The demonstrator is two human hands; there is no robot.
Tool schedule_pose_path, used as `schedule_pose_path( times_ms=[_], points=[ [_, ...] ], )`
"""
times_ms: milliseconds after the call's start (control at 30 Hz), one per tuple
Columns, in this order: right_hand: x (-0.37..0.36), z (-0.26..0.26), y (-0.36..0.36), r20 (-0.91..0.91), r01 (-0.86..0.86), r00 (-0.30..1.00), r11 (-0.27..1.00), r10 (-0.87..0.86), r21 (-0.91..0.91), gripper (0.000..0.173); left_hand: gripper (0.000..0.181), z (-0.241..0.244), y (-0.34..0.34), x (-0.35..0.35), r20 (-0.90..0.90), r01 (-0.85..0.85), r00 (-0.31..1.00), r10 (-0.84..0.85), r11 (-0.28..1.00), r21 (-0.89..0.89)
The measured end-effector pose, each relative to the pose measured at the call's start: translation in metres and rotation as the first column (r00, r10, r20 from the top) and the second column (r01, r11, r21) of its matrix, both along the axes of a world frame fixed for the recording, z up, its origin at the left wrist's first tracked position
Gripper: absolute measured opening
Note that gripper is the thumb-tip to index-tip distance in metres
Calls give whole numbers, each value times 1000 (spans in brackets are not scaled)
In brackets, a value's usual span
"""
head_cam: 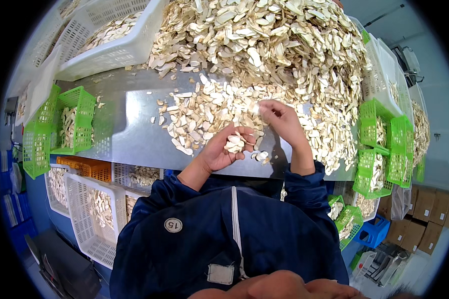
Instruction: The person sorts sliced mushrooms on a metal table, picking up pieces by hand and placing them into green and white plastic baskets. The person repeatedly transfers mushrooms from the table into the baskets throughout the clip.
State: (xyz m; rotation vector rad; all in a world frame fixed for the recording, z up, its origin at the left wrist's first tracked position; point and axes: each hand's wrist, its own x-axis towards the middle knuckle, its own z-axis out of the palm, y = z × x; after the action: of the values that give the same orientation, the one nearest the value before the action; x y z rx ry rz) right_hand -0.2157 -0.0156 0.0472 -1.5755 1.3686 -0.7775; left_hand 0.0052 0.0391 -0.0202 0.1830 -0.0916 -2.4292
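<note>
My left hand (228,147) is turned palm up near the table's front edge, its fingers curled around several pale dried slices (235,143). To the right and farther out, my right hand (284,121) has its thumb and fingers pinched on one whitish slice (256,108), blurred at the fingertips. Beneath and around both hands spreads a loose layer of similar dried slices (209,108) on the metal table (142,145). Behind that layer rises a tall heap of slices (284,45). A few small pieces (262,156) lie just right of my left hand.
A white perforated crate (108,56) with slices stands at the back left. Green baskets (75,119) sit at the left edge, more green baskets (370,173) at the right. Below the front edge are white crates (93,224) and an orange crate (86,166). A blue stool (374,231) stands at right.
</note>
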Motion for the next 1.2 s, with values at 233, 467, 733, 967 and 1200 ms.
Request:
schedule_pose_path(
  times_ms=[233,467,733,967,1200],
  points=[
    [32,-4,-14,-472,-55,861,886,-192,-461,23,49,-6,-1,1,-63,18,998,-18,1000,-6],
    [35,-8,-17,-464,-43,873,924,-150,-379,24,48,-7,1,4,-47,-15,999,14,1000,-19],
    [-5,19,36,-322,-124,943,985,79,-119,42,43,21,3,0,93,-22,995,25,999,-37],
    [40,-7,34,-312,-130,949,963,52,-236,39,34,13,5,1,127,95,989,-71,978,-188],
    [59,-2,12,-50,-61,997,983,53,-174,40,40,27,11,10,281,260,942,-183,927,-271]
  ],
)
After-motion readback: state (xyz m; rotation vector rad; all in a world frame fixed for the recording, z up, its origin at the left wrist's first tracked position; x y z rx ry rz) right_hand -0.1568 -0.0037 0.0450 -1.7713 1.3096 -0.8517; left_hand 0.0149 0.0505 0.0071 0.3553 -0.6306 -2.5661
